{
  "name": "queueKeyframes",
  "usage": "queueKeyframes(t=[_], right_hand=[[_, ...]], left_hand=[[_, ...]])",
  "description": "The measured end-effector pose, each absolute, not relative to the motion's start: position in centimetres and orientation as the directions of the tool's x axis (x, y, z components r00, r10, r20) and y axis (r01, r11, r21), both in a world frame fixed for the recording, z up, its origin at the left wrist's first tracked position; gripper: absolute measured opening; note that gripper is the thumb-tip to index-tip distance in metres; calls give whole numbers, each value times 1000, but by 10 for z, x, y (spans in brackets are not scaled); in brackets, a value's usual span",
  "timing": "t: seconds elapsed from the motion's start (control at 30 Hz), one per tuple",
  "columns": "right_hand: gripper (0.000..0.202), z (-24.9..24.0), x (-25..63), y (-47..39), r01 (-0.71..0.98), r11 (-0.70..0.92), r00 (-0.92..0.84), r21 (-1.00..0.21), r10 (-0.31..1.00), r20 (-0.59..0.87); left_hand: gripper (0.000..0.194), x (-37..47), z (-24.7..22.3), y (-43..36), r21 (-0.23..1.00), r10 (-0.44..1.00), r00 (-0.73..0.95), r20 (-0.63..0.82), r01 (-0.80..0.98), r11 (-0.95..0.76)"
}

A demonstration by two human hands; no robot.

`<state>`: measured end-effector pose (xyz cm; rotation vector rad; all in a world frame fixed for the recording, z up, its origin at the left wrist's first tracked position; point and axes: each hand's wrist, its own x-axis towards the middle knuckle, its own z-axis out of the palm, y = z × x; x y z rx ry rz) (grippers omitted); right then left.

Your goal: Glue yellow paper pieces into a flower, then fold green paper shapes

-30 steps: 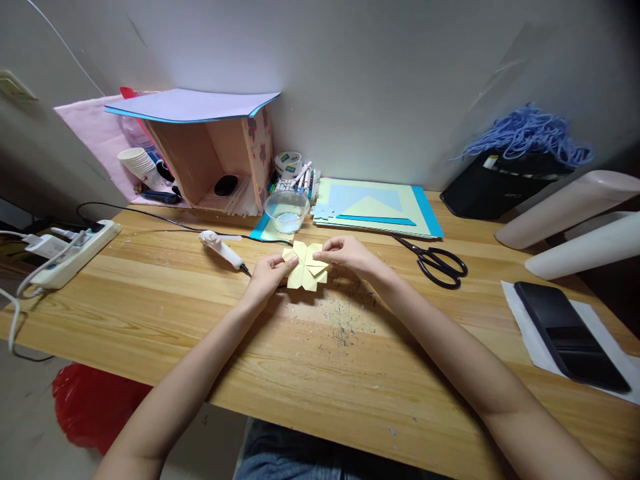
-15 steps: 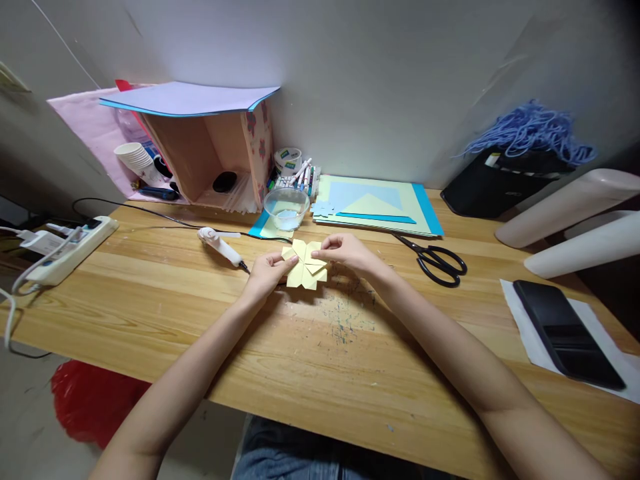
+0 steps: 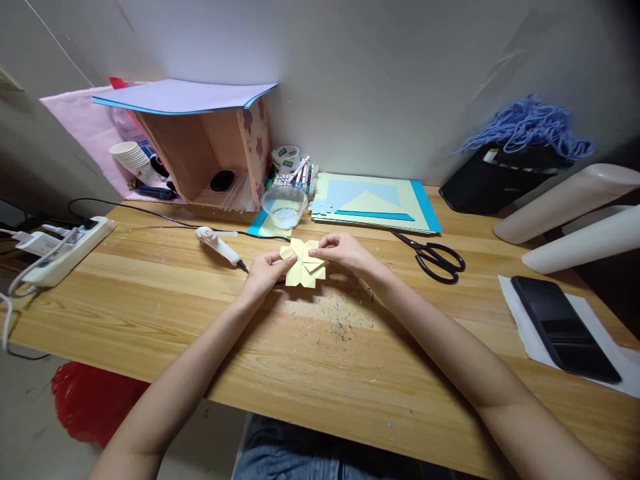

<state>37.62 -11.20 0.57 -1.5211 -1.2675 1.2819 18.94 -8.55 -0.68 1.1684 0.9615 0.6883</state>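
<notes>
A folded yellow paper flower [image 3: 303,272] is held just above the wooden table [image 3: 300,360], its pointed petals spread round a creased centre. My left hand [image 3: 266,273] pinches its left side, thumb on top. From the right, my right hand [image 3: 341,252] grips the upper right part between thumb and fingers, beside a raised triangular flap. The fingertips beneath the paper are hidden. Left of my left hand lies a white glue gun [image 3: 219,247] with a black cord.
Behind are an open box [image 3: 215,143], a clear plastic bowl [image 3: 284,208], markers [image 3: 300,175] and stacked coloured paper [image 3: 425,207]. Black scissors [image 3: 436,259], a phone [image 3: 565,330] and white rolls [image 3: 565,200] lie to the right. A power strip [image 3: 70,253] is at the left.
The whole view has shifted slightly. Both hands keep their hold on the yellow paper flower, with no clear change in its shape.
</notes>
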Motion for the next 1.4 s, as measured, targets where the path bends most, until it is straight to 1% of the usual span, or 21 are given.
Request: queueKeyframes(t=[0.1,0.27,0.4,0.5,0.63,0.7,0.8,0.9,1.03,1.13,1.4], right_hand=[[29,6,376,-113,225,-212,3,-951,976,-217],[29,7,375,-115,257,-196,-26,-946,977,-209],[32,8,372,-116,204,-167,-44,-965,983,-180],[39,12,373,-115,153,-81,-56,-985,994,-90],[46,22,375,-117,165,53,-169,-985,985,25],[46,24,374,-118,223,119,-191,-968,979,76],[41,23,372,-118,346,227,-140,-910,972,189],[36,21,371,-118,398,298,-147,-868,954,261],[30,23,372,-120,406,346,-211,-846,936,281],[27,26,372,-121,412,338,-259,-846,934,247],[30,20,373,-118,319,253,-263,-913,950,171]], left_hand=[[42,189,-8,-85,956,851,443,-282,53,289],[44,188,-10,-86,957,837,469,-282,74,281],[43,187,-10,-86,935,822,451,-348,99,342],[41,187,-10,-83,919,825,432,-365,24,394],[36,187,-10,-79,892,830,440,-343,-124,434],[34,187,-10,-78,868,811,469,-350,-165,469],[33,188,-8,-79,835,777,523,-350,-201,511],[31,188,-5,-80,801,749,558,-357,-230,553],[26,188,-2,-82,759,729,551,-406,-240,605],[23,188,-1,-83,767,735,534,-418,-226,600],[27,189,-4,-85,799,707,613,-352,-198,568]])
